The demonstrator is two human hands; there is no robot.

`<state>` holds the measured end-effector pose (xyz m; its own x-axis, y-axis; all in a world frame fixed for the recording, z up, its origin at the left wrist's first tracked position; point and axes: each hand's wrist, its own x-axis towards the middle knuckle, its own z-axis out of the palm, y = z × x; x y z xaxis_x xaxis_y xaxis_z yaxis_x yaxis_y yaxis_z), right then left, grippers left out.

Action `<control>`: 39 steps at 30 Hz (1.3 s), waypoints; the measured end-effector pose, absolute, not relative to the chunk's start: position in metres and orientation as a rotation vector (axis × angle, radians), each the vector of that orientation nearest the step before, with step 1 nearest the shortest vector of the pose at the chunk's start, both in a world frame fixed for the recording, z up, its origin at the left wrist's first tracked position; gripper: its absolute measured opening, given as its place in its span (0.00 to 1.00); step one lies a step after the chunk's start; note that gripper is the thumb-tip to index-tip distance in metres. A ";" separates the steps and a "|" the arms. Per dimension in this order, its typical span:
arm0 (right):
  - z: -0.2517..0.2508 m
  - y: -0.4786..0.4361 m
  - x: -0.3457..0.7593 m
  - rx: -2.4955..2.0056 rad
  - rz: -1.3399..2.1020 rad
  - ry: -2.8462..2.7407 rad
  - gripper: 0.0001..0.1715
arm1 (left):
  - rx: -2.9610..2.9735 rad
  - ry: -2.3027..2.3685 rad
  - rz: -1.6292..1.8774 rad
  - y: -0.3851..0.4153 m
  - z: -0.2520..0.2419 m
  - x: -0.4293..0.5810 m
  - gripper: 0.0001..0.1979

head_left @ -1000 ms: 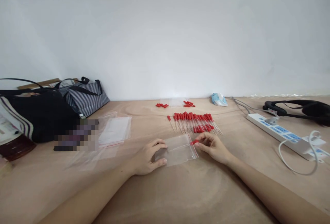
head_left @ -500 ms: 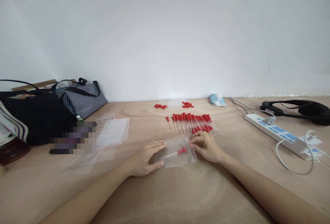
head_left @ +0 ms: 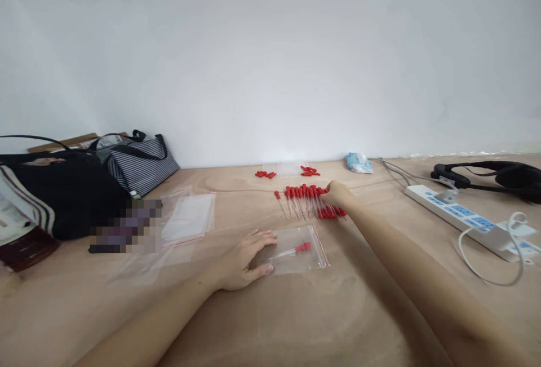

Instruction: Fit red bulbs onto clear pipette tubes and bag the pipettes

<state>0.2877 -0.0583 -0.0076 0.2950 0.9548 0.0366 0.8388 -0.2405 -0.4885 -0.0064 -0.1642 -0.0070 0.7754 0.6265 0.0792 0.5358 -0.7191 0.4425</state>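
A clear zip bag (head_left: 291, 265) lies flat in front of me with one dropper (head_left: 302, 247) inside, its red bulb toward the zip on the right. My left hand (head_left: 249, 257) rests on the bag's left end, fingers spread and thumb apart. Beyond the bag is a row of glass droppers (head_left: 302, 200) with red bulbs, their tips pointing toward me. My right hand (head_left: 337, 192) reaches to the right part of this row, its bent fingers closed at a red bulb. The fingertips are partly hidden by the hand and the bulbs.
Several empty zip bags (head_left: 188, 215) lie at the left, near a striped bag (head_left: 143, 164) and a black bag (head_left: 80, 192). Loose red bulbs (head_left: 265, 175) lie near the wall. A blue-and-white packet (head_left: 359, 163), power strip (head_left: 460, 215) and black headset (head_left: 486, 178) are on the right.
My right hand has left the zip end of the bag and moved forward to the row of droppers. The left hand stays on the bag. The view has shifted slightly.
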 end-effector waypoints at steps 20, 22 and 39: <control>-0.040 -0.161 0.270 -1.097 0.915 -1.078 0.26 | 2.565 0.888 0.335 -0.163 -0.010 -0.007 0.24; -0.042 -0.162 0.263 -1.079 0.990 -1.013 0.24 | 2.565 0.910 0.322 -0.164 -0.009 -0.007 0.25; -0.040 -0.175 0.247 -1.173 1.116 -1.579 0.15 | 2.556 0.900 0.356 -0.164 -0.010 -0.006 0.25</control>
<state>0.2470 -0.1753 -0.0396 -0.1965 0.9732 0.1195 0.2120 0.1612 -0.9639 -0.0061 -0.1635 -0.0101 0.7594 0.6426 0.1024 0.5391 -0.7095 0.4539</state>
